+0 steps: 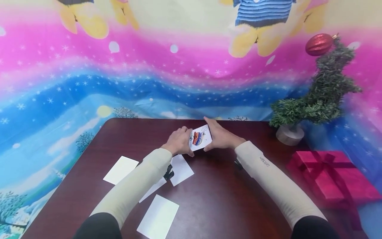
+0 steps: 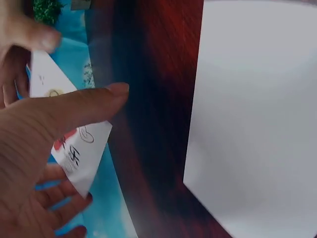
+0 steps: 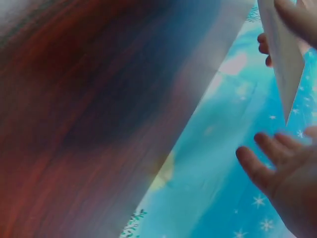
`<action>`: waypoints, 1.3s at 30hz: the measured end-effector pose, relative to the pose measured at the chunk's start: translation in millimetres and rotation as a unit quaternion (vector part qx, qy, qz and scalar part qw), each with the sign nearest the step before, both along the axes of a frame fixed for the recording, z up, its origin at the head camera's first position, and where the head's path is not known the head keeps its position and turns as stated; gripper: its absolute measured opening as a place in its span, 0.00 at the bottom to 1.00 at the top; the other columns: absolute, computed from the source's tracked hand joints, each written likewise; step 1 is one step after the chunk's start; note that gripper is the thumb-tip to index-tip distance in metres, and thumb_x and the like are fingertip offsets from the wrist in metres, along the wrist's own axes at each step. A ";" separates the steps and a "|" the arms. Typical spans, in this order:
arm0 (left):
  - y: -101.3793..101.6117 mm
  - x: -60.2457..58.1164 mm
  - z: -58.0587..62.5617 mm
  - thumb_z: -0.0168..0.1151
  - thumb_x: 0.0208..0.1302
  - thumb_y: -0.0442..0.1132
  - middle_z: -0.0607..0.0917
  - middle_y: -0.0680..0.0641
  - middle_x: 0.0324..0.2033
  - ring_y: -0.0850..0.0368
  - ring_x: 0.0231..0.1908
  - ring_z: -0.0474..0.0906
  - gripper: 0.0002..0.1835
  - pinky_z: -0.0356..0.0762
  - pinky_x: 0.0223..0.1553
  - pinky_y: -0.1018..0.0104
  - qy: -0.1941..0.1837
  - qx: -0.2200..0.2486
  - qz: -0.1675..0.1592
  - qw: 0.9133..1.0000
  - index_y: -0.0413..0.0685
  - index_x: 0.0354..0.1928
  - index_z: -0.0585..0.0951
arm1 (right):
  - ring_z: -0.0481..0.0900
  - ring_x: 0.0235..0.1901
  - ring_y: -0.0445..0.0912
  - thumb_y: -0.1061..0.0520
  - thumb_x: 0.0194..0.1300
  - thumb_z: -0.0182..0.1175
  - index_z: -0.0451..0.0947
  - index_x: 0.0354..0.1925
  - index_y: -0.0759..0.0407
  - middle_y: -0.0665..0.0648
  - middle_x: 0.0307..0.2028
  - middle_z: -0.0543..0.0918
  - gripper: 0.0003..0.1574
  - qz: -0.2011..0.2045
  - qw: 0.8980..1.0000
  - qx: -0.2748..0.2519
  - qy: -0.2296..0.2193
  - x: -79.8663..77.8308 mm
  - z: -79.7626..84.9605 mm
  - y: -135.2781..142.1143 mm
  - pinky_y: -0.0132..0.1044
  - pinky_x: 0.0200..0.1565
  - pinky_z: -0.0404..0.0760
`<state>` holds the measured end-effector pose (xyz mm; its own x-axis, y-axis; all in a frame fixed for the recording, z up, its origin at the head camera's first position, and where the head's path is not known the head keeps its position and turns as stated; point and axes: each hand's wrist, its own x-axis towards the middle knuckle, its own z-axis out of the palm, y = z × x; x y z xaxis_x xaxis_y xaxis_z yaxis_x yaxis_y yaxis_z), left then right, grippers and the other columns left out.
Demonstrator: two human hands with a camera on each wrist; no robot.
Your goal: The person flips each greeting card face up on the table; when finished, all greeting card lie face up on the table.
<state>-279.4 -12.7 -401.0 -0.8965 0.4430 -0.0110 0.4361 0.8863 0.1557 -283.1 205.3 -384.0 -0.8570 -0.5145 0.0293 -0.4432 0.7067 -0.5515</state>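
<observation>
A square white card [image 1: 200, 138] with a coloured drawing and black lettering is held up above the far part of the table. My left hand [image 1: 179, 141] grips its left side, the thumb [image 2: 74, 109] crossing the drawn face in the left wrist view and the fingers lying along the lower edge. Around the card's right side, my right hand [image 1: 221, 134] is spread wide, its thumb near the lower right corner. In the right wrist view the fingers of the right hand [image 3: 292, 173] stand apart from the card [image 3: 285, 64]. Whether the right thumb touches it is unclear.
Several blank white sheets lie on the dark red table [image 1: 226, 199]: one at left [image 1: 120, 170], one near the front [image 1: 158, 215], others by my left forearm. At right stand a small tree [image 1: 316, 89] and a red gift box [image 1: 331, 176]. A printed cloth [image 1: 179, 83] hangs behind.
</observation>
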 end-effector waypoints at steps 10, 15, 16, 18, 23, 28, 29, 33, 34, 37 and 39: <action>6.9 9.3 -1.1 0.79 0.38 0.69 0.74 0.41 0.46 0.47 0.46 0.71 0.55 0.75 0.50 0.51 -0.001 0.017 0.122 0.992 0.36 0.60 0.71 | 0.80 0.45 0.50 0.50 0.66 0.68 0.69 0.67 0.68 0.63 0.54 0.82 0.38 -0.084 0.996 -0.033 0.011 3.7 -9.4 -7.3 0.46 0.49 0.79; 5.4 9.7 -0.7 0.78 0.37 0.69 0.74 0.40 0.46 0.47 0.47 0.71 0.56 0.75 0.50 0.50 0.005 0.023 0.128 0.992 0.35 0.60 0.70 | 0.83 0.36 0.48 0.58 0.67 0.66 0.72 0.65 0.67 0.61 0.43 0.85 0.31 -0.121 0.987 -0.105 -0.017 -1.5 -15.8 -12.8 0.42 0.40 0.81; 4.7 9.6 -0.6 0.78 0.37 0.69 0.74 0.40 0.46 0.46 0.47 0.71 0.56 0.75 0.50 0.50 0.009 0.021 0.130 0.991 0.36 0.60 0.70 | 0.84 0.37 0.50 0.60 0.67 0.65 0.72 0.64 0.68 0.62 0.42 0.85 0.30 -0.130 0.982 -0.132 -0.036 -2.7 -16.5 -13.9 0.42 0.40 0.83; 2.9 9.6 -0.1 0.78 0.37 0.70 0.74 0.40 0.46 0.46 0.47 0.71 0.56 0.74 0.50 0.50 0.015 0.014 0.134 0.991 0.36 0.60 0.70 | 0.86 0.39 0.57 0.64 0.67 0.64 0.72 0.63 0.70 0.64 0.41 0.84 0.28 -0.145 0.967 -0.192 -0.078 -5.4 -17.7 -16.0 0.46 0.42 0.85; -4.0 11.6 3.5 0.78 0.35 0.72 0.73 0.39 0.54 0.45 0.52 0.71 0.65 0.73 0.54 0.50 0.001 0.018 0.121 0.992 0.38 0.69 0.64 | 0.84 0.44 0.67 0.70 0.68 0.59 0.72 0.58 0.73 0.67 0.41 0.82 0.21 -0.175 0.934 -0.279 -0.136 -12.4 -18.8 -17.1 0.53 0.47 0.83; -11.2 8.9 8.6 0.85 0.32 0.64 0.56 0.38 0.75 0.40 0.70 0.59 0.78 0.58 0.69 0.48 -0.025 0.029 0.039 0.999 0.46 0.80 0.44 | 0.84 0.40 0.62 0.71 0.68 0.57 0.74 0.59 0.73 0.66 0.40 0.80 0.21 -0.175 0.940 -0.266 -0.127 -20.6 -19.3 -7.2 0.50 0.45 0.84; -12.9 8.5 9.3 0.86 0.31 0.61 0.50 0.39 0.77 0.41 0.73 0.54 0.80 0.53 0.71 0.48 -0.024 0.021 0.018 0.999 0.48 0.80 0.42 | 0.83 0.39 0.61 0.71 0.68 0.56 0.74 0.59 0.72 0.66 0.40 0.79 0.22 -0.170 0.942 -0.260 -0.127 -21.0 -18.9 -6.0 0.49 0.45 0.84; -14.4 6.2 10.4 0.88 0.31 0.55 0.38 0.45 0.79 0.45 0.77 0.38 0.81 0.36 0.74 0.46 -0.003 -0.022 -0.059 0.998 0.53 0.81 0.38 | 0.82 0.39 0.59 0.71 0.69 0.54 0.75 0.60 0.70 0.67 0.42 0.79 0.22 -0.148 0.953 -0.233 -0.128 -19.3 -16.2 -2.0 0.52 0.47 0.83; -13.8 6.4 10.4 0.88 0.32 0.54 0.40 0.45 0.79 0.45 0.77 0.37 0.80 0.35 0.74 0.46 0.000 -0.024 -0.071 0.997 0.53 0.81 0.39 | 0.81 0.40 0.59 0.71 0.69 0.54 0.76 0.60 0.69 0.67 0.44 0.79 0.21 -0.141 0.955 -0.226 -0.128 -18.1 -15.1 -1.7 0.54 0.48 0.82; -11.6 6.3 9.1 0.86 0.36 0.54 0.50 0.43 0.78 0.46 0.76 0.43 0.75 0.37 0.74 0.46 0.013 -0.024 -0.085 0.996 0.47 0.80 0.43 | 0.81 0.43 0.58 0.71 0.70 0.53 0.76 0.60 0.68 0.67 0.48 0.80 0.22 -0.124 0.960 -0.215 -0.128 -15.5 -13.8 -1.7 0.56 0.49 0.81; -9.5 6.3 8.6 0.84 0.38 0.55 0.55 0.41 0.75 0.45 0.75 0.47 0.72 0.38 0.74 0.46 0.023 -0.025 -0.079 0.996 0.44 0.80 0.46 | 0.80 0.44 0.58 0.69 0.72 0.53 0.74 0.63 0.67 0.67 0.51 0.80 0.23 -0.126 0.961 -0.214 -0.125 -14.4 -13.9 -2.5 0.56 0.50 0.80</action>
<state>-273.1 -22.2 -392.4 -0.8159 0.5781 0.0028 0.5760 0.8124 0.0904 -297.5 202.8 -397.9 -0.9604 -0.2769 -0.0312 -0.1035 0.4584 -0.8827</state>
